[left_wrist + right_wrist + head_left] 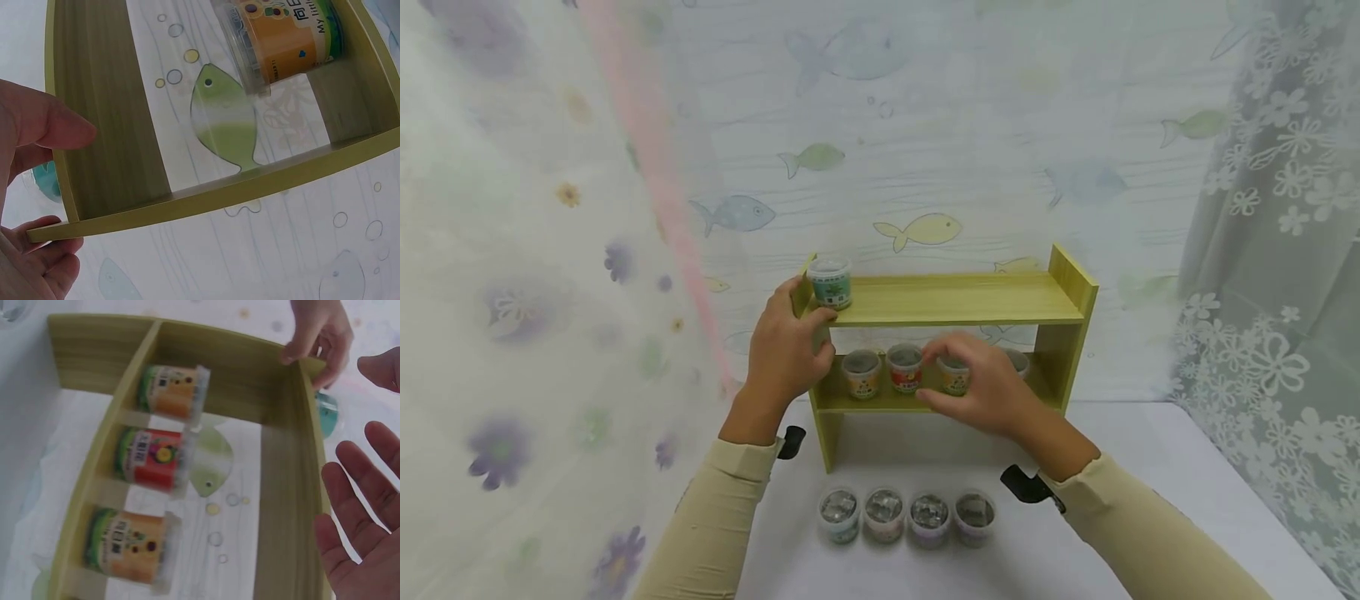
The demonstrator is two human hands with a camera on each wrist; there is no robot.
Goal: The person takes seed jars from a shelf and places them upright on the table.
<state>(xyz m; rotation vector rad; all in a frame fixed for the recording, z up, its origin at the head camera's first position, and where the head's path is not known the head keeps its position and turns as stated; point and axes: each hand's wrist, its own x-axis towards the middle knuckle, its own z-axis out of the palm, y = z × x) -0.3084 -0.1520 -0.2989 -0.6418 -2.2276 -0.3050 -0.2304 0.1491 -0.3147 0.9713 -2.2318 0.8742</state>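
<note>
A small two-tier wooden shelf (pixel 955 310) stands on the white table. My left hand (pixel 784 346) grips its upper left corner, thumb at the front edge of the top board and fingers around the side panel. Beside that hand, a teal-labelled clear-lidded cup (pixel 831 285) sits at the top board's left end. My right hand (pixel 988 383) hovers before the lower tier with spread fingers, holding nothing. On that tier stand an orange-labelled cup (pixel 861 375), a red-labelled cup (pixel 906 369), another orange-labelled cup (pixel 134 545) and a fourth, mostly hidden by the right hand.
A row of several lidded cups (pixel 884 514) stands on the table (pixel 820 575) in front of the shelf. Behind it hangs a fish-patterned curtain (pixel 917 125). Floral curtains (pixel 512 333) border the left side, and lace (pixel 1277 367) hangs at the right.
</note>
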